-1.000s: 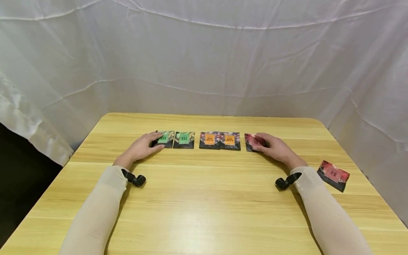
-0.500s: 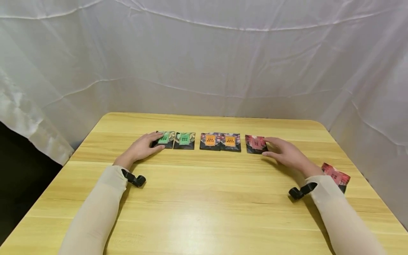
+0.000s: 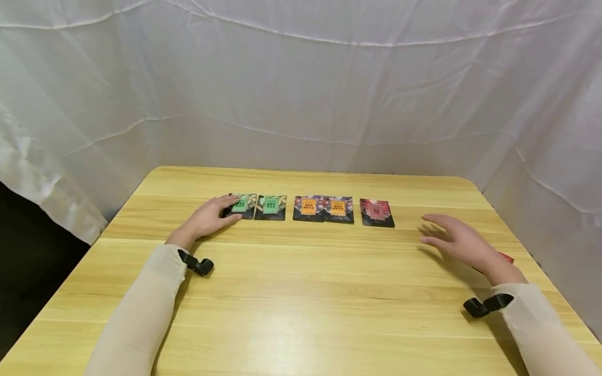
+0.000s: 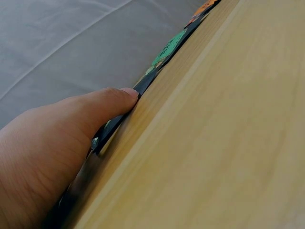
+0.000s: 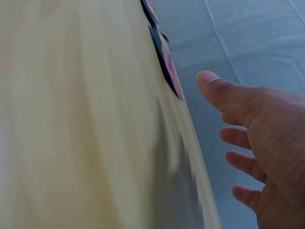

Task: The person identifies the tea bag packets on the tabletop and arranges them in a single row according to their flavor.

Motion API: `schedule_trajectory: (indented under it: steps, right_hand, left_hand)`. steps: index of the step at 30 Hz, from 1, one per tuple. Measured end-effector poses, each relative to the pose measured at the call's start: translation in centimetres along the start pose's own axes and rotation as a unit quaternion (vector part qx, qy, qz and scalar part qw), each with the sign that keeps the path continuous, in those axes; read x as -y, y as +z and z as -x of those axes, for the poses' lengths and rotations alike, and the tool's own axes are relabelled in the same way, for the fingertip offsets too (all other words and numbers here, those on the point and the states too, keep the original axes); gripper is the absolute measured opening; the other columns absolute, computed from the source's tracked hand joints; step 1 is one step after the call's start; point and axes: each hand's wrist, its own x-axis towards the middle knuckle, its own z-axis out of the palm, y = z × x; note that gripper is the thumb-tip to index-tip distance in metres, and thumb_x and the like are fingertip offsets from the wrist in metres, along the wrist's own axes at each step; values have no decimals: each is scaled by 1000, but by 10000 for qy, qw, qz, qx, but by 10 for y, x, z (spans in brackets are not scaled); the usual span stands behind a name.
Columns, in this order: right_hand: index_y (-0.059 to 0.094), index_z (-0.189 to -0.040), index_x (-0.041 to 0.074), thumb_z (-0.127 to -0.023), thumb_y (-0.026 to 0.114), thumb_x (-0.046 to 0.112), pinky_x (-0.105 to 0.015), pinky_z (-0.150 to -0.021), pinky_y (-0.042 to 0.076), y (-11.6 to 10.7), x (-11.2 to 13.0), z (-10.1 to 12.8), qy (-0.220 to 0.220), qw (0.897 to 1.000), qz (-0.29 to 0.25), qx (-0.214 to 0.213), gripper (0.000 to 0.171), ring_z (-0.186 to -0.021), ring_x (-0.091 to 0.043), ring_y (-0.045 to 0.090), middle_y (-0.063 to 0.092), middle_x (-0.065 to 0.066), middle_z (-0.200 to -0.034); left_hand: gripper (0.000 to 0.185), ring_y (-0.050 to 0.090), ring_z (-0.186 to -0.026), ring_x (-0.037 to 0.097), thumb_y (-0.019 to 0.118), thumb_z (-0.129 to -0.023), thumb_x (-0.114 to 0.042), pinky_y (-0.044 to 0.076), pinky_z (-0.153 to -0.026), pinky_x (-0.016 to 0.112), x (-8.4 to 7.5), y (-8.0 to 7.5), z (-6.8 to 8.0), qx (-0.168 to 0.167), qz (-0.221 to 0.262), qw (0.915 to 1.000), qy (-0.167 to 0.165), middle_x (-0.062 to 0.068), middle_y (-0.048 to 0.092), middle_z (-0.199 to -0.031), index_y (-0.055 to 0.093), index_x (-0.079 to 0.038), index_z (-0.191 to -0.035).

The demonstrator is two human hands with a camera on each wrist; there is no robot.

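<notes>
In the head view my left hand (image 3: 207, 216) rests over the left end of a green-labelled black packet (image 3: 243, 206), hiding part of it. The left wrist view shows the thumb (image 4: 112, 107) against the packet's near edge. A second green packet (image 3: 270, 208) lies just to its right. My right hand (image 3: 463, 243) is above the table's right side, holding nothing, thumb and fingers apart. Left of it a red-labelled packet (image 3: 377, 212) lies flat. Another red packet (image 3: 506, 257) is mostly hidden behind the right wrist.
Two orange-labelled packets (image 3: 308, 208) lie edge to edge mid-row, between the green and red ones. The wooden table (image 3: 301, 292) has a white curtain (image 3: 301, 94) behind it and along its sides. A black camera mount is strapped on each wrist.
My right hand has let go of the red packet in the row and moved right and nearer, covering most of the other red packet. My left hand has stayed in place.
</notes>
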Motion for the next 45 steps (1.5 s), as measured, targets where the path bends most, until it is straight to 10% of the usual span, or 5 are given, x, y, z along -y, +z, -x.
schedule_trajectory:
  steps: [5,12,29,40,45]
  right_hand:
    - [42,-146,2,-93,65,45,-68,-98,32,-6,-11,23,278,9996,46,-60,73,-130,-52,35,41,-28,-145]
    - [49,-141,0,-92,69,36,-29,-60,41,-8,-34,48,250,9976,346,-544,63,-67,-15,49,62,-13,-99]
    - [51,-139,-4,-88,76,30,-2,-73,33,-17,-82,85,558,9968,-242,-526,66,-98,18,39,58,-29,-126]
    - [55,-135,-5,-88,75,32,-3,-76,29,-13,-81,85,628,9966,-32,-535,64,-103,-10,55,61,-26,-122]
    - [50,-139,-5,-88,74,35,-40,-97,38,-11,-78,77,715,9960,117,-526,69,-118,-52,44,46,-32,-135]
  left_hand:
    - [72,23,-143,40,52,-97,-55,19,-113,60,0,0,0,-7,-6,10000,4,17,30,-156,38,-12,-152]
    - [72,23,-142,42,52,-97,-55,18,-114,61,-2,0,0,-38,-59,9999,84,18,32,-155,38,-10,-152]
    - [70,24,-142,42,54,-97,-51,19,-113,61,-5,2,0,-20,-54,10000,55,20,32,-155,39,-9,-151]
    - [73,23,-143,42,52,-96,-56,19,-113,62,-1,3,1,-10,-35,10000,6,19,30,-156,38,-11,-152]
    - [72,23,-142,43,52,-96,-55,19,-112,62,-1,1,2,-65,-17,10000,2,20,29,-156,38,-10,-151]
